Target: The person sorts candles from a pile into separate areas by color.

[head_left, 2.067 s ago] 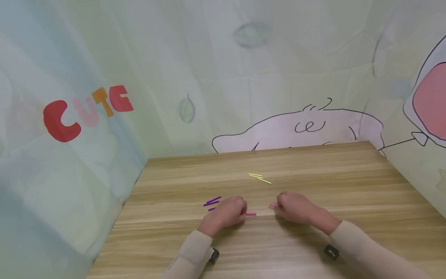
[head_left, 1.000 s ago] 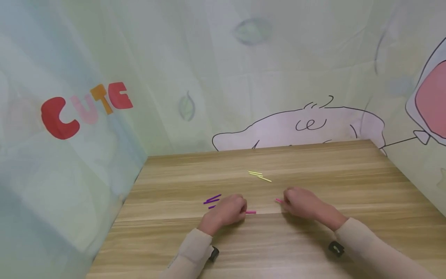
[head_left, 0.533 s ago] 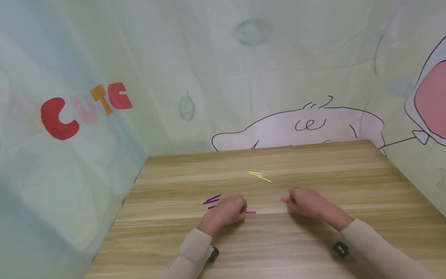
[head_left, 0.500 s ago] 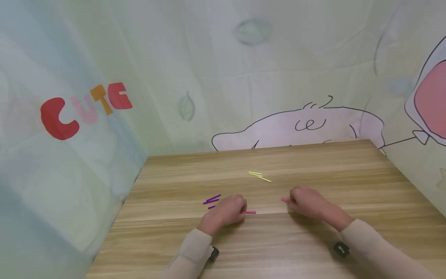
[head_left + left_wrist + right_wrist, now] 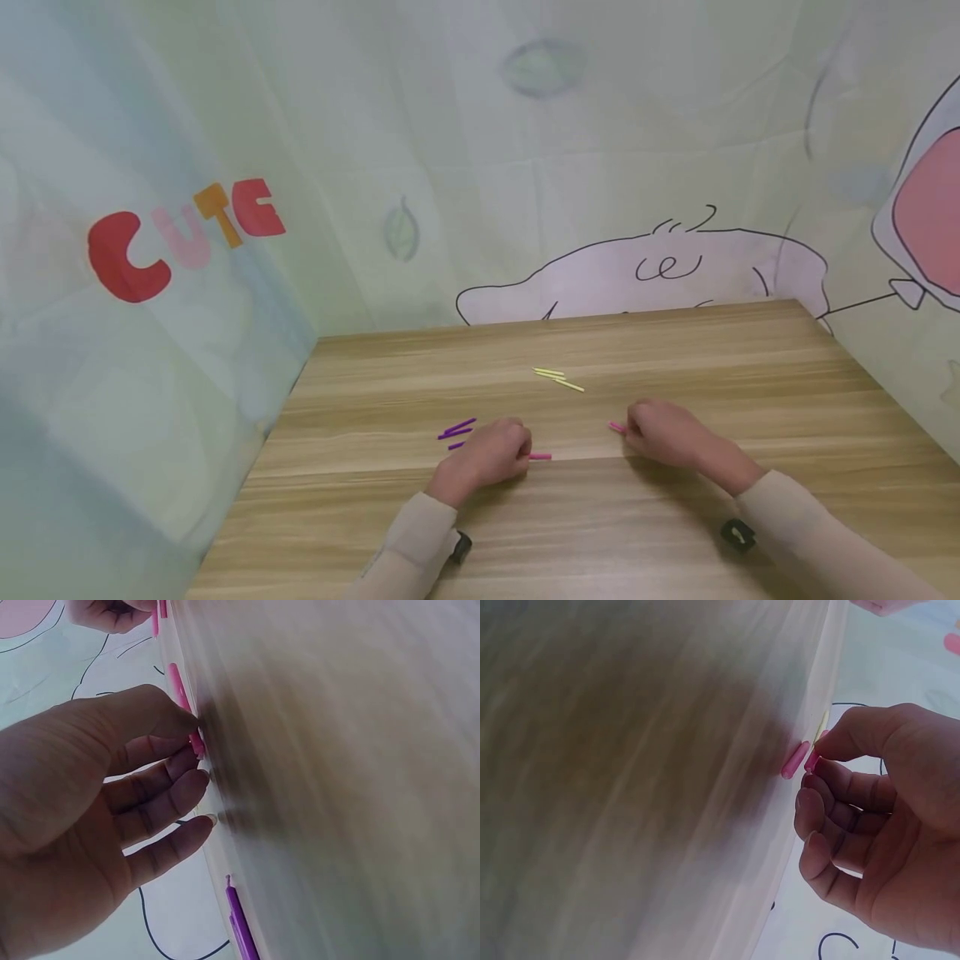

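My left hand pinches a short pink stick between thumb and index finger, low at the tabletop; the other fingers are loosely bent. In the left wrist view that pink stick juts out past the fingertips. To the right, my right hand pinches another pink stick with thumb and index finger. A further pink stick lies on the table right beside those fingertips in the right wrist view. Several purple sticks lie beyond and left of my left hand, one partly hidden by it.
Yellow sticks lie in a small group farther back on the wooden table. A printed cloth backdrop rises behind the table and along its sides. Black wrist cameras sit below both forearms.
My right hand has slid right and a little away from me, with its pink stick, widening the space between the hands. My left hand and the purple and yellow sticks stay put.
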Motion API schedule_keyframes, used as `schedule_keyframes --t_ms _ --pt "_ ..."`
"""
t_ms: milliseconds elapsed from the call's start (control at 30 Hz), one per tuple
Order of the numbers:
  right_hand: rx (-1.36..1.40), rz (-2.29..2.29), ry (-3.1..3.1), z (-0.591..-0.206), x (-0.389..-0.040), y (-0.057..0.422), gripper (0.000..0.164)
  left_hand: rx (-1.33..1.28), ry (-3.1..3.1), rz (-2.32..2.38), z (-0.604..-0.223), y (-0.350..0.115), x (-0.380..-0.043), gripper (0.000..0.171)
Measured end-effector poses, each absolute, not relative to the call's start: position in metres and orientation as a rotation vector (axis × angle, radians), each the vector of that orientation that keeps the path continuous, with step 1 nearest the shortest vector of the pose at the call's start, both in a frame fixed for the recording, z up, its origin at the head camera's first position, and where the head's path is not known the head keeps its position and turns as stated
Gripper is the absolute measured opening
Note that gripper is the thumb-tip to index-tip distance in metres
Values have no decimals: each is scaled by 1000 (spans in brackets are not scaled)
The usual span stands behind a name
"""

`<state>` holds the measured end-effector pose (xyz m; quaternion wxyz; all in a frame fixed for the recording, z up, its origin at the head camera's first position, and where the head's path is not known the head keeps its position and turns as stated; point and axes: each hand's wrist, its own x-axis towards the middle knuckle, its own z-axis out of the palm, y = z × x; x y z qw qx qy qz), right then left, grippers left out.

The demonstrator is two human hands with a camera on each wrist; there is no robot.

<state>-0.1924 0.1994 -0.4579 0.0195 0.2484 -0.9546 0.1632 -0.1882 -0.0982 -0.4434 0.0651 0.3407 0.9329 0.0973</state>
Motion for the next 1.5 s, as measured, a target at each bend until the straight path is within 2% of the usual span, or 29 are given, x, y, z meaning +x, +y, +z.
schedule_keyframes --t_ms 700,933,1100,1500 --pt "760 516 -2938 -459 -192 209 23 1015 2813 293 -445 -98 -190 11" --pt "737 519 -2975 -457 -192 211 20 1026 2820 293 -445 -98 -190 15" --pt "737 504 -2967 -455 -191 212 18 1011 2809 318 -444 -98 -189 12" --pt "754 465 -2899 -459 -189 218 25 1026 2810 344 -442 -97 -188 12"
